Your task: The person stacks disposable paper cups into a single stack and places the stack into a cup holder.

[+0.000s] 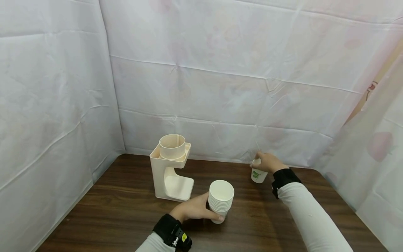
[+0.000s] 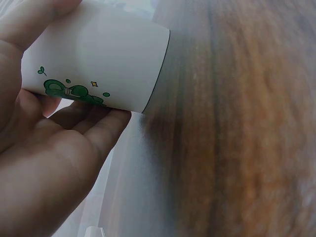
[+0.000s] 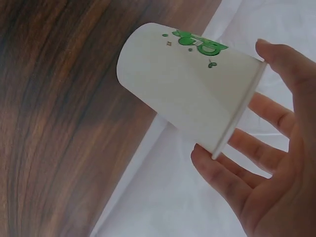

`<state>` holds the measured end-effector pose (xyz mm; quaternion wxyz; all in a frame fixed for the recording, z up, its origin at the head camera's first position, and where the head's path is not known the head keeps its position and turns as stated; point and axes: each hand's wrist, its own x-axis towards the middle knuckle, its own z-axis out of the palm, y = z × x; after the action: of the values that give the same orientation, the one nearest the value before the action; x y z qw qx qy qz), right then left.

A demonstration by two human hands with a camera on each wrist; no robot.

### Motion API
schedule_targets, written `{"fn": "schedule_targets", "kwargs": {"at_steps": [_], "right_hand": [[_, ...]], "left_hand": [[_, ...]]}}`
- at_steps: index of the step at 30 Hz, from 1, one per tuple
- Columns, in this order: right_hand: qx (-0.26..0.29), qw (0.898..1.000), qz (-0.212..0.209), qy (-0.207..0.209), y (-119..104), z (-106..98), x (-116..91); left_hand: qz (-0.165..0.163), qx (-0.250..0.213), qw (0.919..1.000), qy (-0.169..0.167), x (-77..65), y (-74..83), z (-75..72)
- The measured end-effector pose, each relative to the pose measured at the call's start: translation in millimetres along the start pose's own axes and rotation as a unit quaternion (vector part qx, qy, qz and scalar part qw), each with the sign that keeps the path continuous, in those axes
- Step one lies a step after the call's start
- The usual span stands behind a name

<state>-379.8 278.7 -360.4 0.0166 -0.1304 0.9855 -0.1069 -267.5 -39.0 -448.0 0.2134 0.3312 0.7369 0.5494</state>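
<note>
In the head view my left hand (image 1: 194, 210) grips a stack of white paper cups (image 1: 220, 196) low down, thumb and fingers round its sides. The left wrist view shows the stack's lowest cup (image 2: 98, 49), with a green printed pattern, close to the tabletop. Farther back on the right, my right hand (image 1: 269, 163) holds a single paper cup (image 1: 259, 175) by its rim from above. Thumb and fingers (image 3: 217, 170) pinch that rim in the right wrist view. The single cup stands nearly upright near the table's back edge; I cannot tell whether its base touches the wood.
A cream-coloured stand (image 1: 160, 180) with a round open holder (image 1: 172, 147) on top is left of the stack. The dark wooden table (image 1: 126, 196) meets a white cloth curtain (image 1: 220, 87) at the back, with more cloth along both sides.
</note>
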Motion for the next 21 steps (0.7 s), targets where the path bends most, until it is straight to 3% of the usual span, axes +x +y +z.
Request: {"fn": "schedule_targets", "kwargs": {"at_steps": [21], "right_hand": [[-0.006, 0.999, -0.014, 0.052, 3, 11, -3]], "left_hand": [[-0.009, 0.005, 0.9999, 0.005, 1.8, -0.7, 0.4]]}}
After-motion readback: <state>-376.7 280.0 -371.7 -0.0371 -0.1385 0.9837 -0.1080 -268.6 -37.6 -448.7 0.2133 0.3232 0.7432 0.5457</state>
